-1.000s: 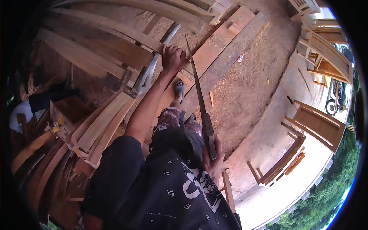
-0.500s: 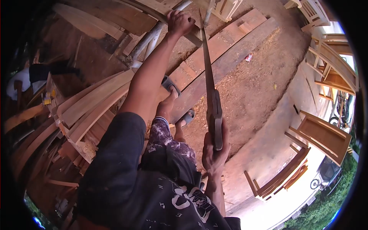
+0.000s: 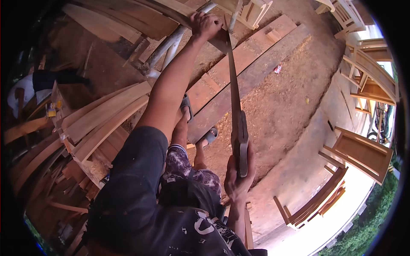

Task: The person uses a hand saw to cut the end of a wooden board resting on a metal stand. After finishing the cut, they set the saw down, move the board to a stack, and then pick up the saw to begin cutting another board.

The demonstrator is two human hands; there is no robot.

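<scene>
My right hand [image 3: 240, 177] is wrapped round the handle of a handsaw [image 3: 234, 91]. The blade points away from me, its far end at the end of a wooden board [image 3: 220, 42]. Fingers closed, my left hand [image 3: 206, 25] grips that board close to the blade. The board runs off to the upper left, over pale round poles [image 3: 171, 50]. Whether the teeth are inside the wood cannot be made out.
Long planks [image 3: 260, 50] lie on the sawdust-strewn ground by my sandalled feet. Curved boards [image 3: 109, 115] are stacked at the left, near a bent-over person [image 3: 32, 87]. Wooden furniture frames [image 3: 358, 149] stand along the right. A small wrapper [image 3: 278, 68] lies on the dirt.
The saw and my right hand have shifted slightly down and toward me. My left hand keeps its grip on the board; the whole view has moved a little.
</scene>
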